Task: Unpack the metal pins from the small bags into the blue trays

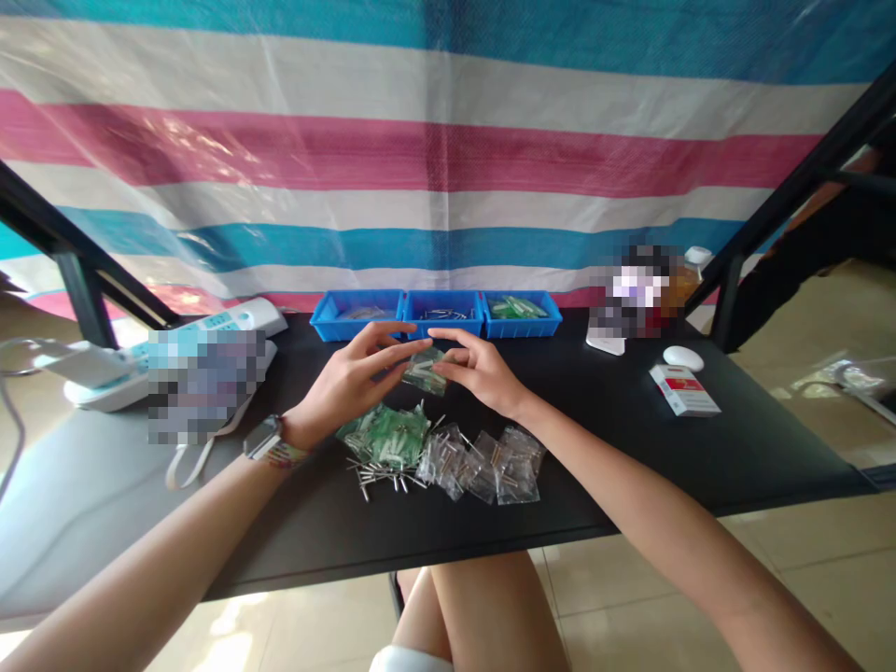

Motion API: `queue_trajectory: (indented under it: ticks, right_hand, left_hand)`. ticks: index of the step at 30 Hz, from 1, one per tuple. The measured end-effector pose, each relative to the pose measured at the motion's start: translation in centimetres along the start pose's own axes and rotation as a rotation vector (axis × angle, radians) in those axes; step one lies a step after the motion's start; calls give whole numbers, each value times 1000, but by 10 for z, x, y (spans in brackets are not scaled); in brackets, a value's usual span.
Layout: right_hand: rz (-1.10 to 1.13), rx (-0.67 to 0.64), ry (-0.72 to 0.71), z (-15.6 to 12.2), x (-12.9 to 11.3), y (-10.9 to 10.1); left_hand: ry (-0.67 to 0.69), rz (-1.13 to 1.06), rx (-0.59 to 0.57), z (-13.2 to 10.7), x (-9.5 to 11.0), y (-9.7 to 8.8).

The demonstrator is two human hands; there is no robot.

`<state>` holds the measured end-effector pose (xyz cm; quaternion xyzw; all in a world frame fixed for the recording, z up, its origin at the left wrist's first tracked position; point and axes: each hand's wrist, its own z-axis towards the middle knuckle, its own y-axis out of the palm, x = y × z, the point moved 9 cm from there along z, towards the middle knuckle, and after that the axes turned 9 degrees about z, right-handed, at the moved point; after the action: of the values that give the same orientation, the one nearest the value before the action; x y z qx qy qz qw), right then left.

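Note:
A small clear plastic bag (424, 373), greenish with pale pieces inside, is between my two hands in front of the blue bins. My left hand (360, 373) has its thumb at the bag's left edge and its fingers reaching over the top. From the other side my right hand (486, 373) pinches the bag's right edge, index finger stretched out. Below lie a heap of green bags (396, 434), loose metal pins (382, 478) and several clear bags (514, 467) with small metal parts.
Three blue bins in a row hold clear bags (357, 313), metal pins (444, 315) and green bags (518, 306). A power strip (210, 327) stands left. At right are a white cigarette-type box (684, 390), a white oval object (683, 358) and a bottle (690, 275).

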<state>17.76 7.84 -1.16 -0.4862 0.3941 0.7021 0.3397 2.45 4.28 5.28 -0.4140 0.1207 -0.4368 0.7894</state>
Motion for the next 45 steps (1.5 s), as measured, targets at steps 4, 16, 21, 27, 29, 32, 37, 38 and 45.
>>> queue_trajectory:
  ticks: [4, 16, 21, 27, 29, 32, 37, 38, 45]
  right_hand:
    - [86, -2, 85, -3, 2, 2]
    - [-98, 32, -70, -4, -9, 2]
    - [-195, 174, -157, 0, -26, -27]
    - [-844, 641, -606, -26, -112, -106]
    - [-1042, 627, -589, -25, -112, -117]
    - [-1277, 441, -398, -12, -82, -121]
    - [-1339, 399, -331, -10, -69, -109]
    - [-1298, 404, -345, -16, -75, -103]
    - [-1135, 37, -121, -127, -72, -27]
  left_hand:
    - [64, 44, -34, 0, 7, -2]
    - [-246, -229, -131, 1, -12, 17]
    - [-297, -307, -204, -2, -12, 19]
    - [-293, -295, -182, 0, -18, 16]
    - [-286, -281, -197, -1, -19, 18]
    - [-253, -284, -259, 0, -15, 23]
    - [-157, -305, -418, 4, 3, 25]
    - [-144, -305, -443, 4, 6, 24]
    - [-103, -380, -519, -30, 17, 13]
